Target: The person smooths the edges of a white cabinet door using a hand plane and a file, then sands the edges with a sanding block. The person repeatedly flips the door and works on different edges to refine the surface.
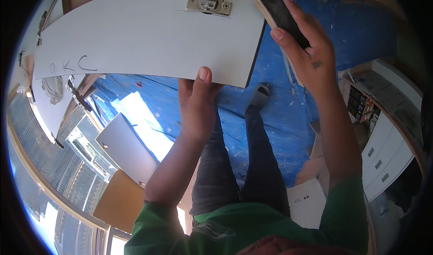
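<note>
A long white cabinet door (149, 34) stretches across the upper part of the head view, with a metal concealed hinge (209, 2) screwed to it near its right end. Some pencil marks show at its left end. My left hand (198, 106) grips the door's near edge, thumb on top and fingers underneath. In my right hand (311, 52) is a sanding block (283, 16), dark on its face with pale wood along its side. Thumb and fingers wrap round the block, which is tilted close beside the door's dark right end. Whether it touches that edge, I cannot tell.
Blue sheeting (288, 133) covers the floor, with my sandalled foot (258, 96) on it. More panels (131, 146) lean at the left beside a window. At the right stands a white drawer unit (388, 155). A pale board (306, 205) lies near my legs.
</note>
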Demonstrator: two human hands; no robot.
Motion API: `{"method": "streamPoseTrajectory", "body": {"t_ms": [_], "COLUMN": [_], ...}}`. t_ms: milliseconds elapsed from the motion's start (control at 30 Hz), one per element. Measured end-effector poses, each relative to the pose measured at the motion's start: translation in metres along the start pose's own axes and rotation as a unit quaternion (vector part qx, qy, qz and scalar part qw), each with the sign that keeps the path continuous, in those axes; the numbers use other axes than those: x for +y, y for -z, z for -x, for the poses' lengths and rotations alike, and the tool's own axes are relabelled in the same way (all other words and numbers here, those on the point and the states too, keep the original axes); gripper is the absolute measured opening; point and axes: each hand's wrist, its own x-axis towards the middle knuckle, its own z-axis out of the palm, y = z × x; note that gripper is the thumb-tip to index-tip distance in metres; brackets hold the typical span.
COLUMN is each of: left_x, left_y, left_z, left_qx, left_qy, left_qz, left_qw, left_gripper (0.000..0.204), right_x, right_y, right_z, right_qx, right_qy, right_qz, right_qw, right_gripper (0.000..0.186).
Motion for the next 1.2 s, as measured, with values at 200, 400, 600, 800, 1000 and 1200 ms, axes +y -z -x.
{"method": "streamPoseTrajectory", "body": {"t_ms": [200,400,600,800,1000,1200], "left_x": [0.004,0.007,0.008,0.007,0.004,0.006], "left_y": [-0.002,-0.003,-0.001,-0.002,0.000,0.000], "left_z": [-0.006,-0.005,-0.008,-0.009,-0.010,-0.009], "left_qx": [0.014,-0.004,-0.011,-0.028,-0.029,-0.035], "left_qy": [0.061,0.072,0.076,0.066,0.058,0.052], "left_qz": [0.074,0.144,0.184,0.193,0.157,0.150], "left_qw": [0.995,0.987,0.980,0.979,0.985,0.987], "left_gripper": [0.049,0.042,0.038,0.038,0.049,0.049], "right_x": [-0.017,-0.031,-0.030,-0.043,-0.058,-0.050], "right_y": [-0.010,-0.013,-0.017,-0.017,-0.021,-0.026], "right_z": [0.024,0.046,0.034,0.061,0.077,0.056], "right_qx": [0.005,-0.016,-0.005,-0.036,-0.067,-0.029], "right_qy": [0.021,0.013,-0.023,-0.015,-0.016,-0.031], "right_qz": [0.025,0.014,0.009,0.013,0.015,-0.001], "right_qw": [0.999,1.000,1.000,0.999,0.998,0.999], "right_gripper": [0.061,0.061,0.061,0.066,0.063,0.068]}}
